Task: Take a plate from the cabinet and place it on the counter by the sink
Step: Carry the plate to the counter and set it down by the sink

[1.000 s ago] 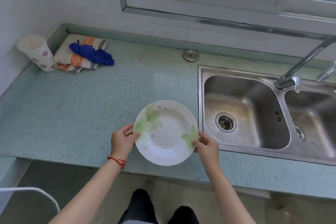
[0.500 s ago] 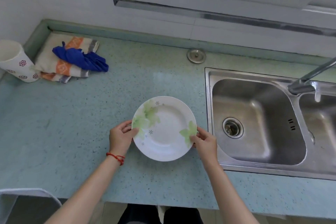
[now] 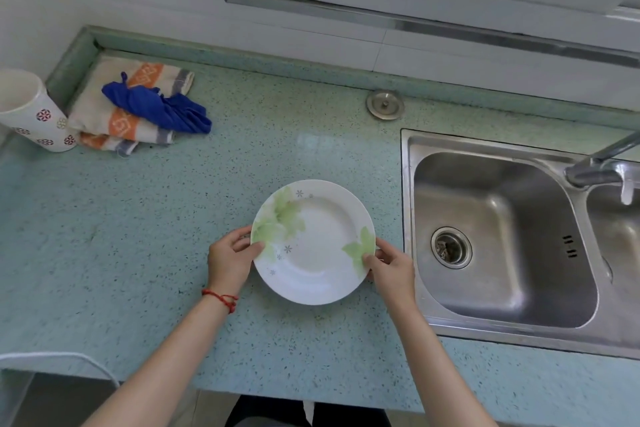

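Observation:
A white plate point(image 3: 315, 246) with green leaf prints sits low over the pale green speckled counter point(image 3: 173, 236), just left of the steel sink point(image 3: 498, 239). My left hand point(image 3: 230, 258) grips the plate's left rim, thumb on top. My right hand point(image 3: 389, 265) pinches the right rim, fingers partly under it. Whether the plate rests fully on the counter I cannot tell.
A patterned paper cup point(image 3: 31, 111) stands at the far left beside a folded striped towel point(image 3: 128, 107) with a blue cloth point(image 3: 159, 109) on it. A metal sink plug point(image 3: 385, 104) lies near the back wall. The faucet point(image 3: 602, 166) reaches over the sink.
The plate has moved forward from beyond the counter's front edge to over the counter and come lower. Both hands keep hold of its rim.

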A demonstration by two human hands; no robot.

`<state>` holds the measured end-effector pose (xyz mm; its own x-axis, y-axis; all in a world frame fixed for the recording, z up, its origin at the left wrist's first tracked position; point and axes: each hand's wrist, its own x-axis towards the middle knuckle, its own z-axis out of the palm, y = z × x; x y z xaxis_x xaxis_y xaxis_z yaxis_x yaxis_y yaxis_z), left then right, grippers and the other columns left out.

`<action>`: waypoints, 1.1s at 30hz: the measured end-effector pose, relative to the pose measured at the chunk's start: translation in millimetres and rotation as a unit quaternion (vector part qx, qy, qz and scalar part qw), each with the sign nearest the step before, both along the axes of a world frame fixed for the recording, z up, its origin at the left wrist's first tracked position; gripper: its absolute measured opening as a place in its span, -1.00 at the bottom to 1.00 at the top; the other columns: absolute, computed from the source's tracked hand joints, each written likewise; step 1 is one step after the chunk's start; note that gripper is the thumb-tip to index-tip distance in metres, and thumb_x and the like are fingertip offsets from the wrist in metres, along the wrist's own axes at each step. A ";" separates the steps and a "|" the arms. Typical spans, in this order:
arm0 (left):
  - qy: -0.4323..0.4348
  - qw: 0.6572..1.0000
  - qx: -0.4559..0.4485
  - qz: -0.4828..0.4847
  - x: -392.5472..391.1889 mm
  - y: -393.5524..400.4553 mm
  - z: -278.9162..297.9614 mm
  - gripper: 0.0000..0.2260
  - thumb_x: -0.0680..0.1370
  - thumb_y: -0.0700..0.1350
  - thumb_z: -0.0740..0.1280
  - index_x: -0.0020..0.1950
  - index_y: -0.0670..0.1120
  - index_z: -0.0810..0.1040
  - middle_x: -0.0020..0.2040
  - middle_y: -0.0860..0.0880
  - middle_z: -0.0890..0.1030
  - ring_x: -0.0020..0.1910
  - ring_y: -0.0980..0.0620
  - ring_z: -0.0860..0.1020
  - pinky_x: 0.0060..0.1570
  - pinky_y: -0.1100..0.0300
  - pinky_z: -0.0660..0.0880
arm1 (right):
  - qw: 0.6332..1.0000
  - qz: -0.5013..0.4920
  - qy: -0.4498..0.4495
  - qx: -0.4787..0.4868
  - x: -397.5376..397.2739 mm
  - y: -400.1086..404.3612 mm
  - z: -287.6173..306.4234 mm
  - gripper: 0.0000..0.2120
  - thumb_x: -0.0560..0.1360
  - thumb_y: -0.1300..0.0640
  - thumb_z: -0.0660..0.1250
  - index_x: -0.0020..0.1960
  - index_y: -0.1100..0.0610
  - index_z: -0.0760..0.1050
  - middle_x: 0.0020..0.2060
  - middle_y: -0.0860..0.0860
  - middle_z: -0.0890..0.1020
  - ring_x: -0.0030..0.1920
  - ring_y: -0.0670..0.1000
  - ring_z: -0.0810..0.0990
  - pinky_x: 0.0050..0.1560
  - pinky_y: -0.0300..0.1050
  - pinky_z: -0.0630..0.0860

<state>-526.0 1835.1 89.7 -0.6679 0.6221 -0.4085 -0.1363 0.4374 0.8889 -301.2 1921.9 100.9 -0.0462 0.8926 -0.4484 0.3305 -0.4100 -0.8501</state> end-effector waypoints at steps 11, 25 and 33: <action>0.008 1.000 0.003 0.017 -22.0 -9.4 1.2 -0.69 0.38 -0.36 0.40 0.10 -0.23 0.55 -0.07 -0.08 0.62 -0.17 0.01 0.59 -0.07 0.20 0.49 | 0.999 0.043 -0.006 0.008 -26.4 3.1 3.4 -0.63 0.38 0.38 0.29 0.00 -0.05 0.59 -0.41 0.00 0.52 -0.34 0.02 0.45 -0.26 -0.09 0.46; 0.019 0.999 0.008 0.031 -32.3 -15.1 -4.9 -0.70 0.38 -0.37 0.39 0.10 -0.20 0.55 -0.09 -0.07 0.62 -0.24 0.13 0.59 -0.32 0.43 0.53 | 0.997 0.065 -0.044 0.030 -38.4 4.1 0.4 -0.63 0.39 0.31 0.30 0.16 0.07 0.57 -0.38 -0.01 0.55 -0.34 -0.03 0.48 -0.28 -0.22 0.46; 0.076 0.997 -0.023 0.026 -27.7 -16.7 3.3 -0.66 0.36 -0.27 0.44 0.13 -0.19 0.55 -0.05 -0.13 0.65 -0.09 -0.05 0.60 -0.03 0.13 0.52 | 0.991 0.068 -0.097 0.058 -43.5 -1.4 7.0 -0.67 0.42 0.26 0.28 0.16 0.07 0.56 -0.32 0.02 0.59 -0.31 -0.02 0.50 -0.35 -0.26 0.41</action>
<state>-553.7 1818.4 93.0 -0.7553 0.5677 -0.3275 -0.0257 0.4736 0.8804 -344.7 1920.4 107.9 -0.0929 0.9298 -0.3561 0.5378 -0.2541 -0.8039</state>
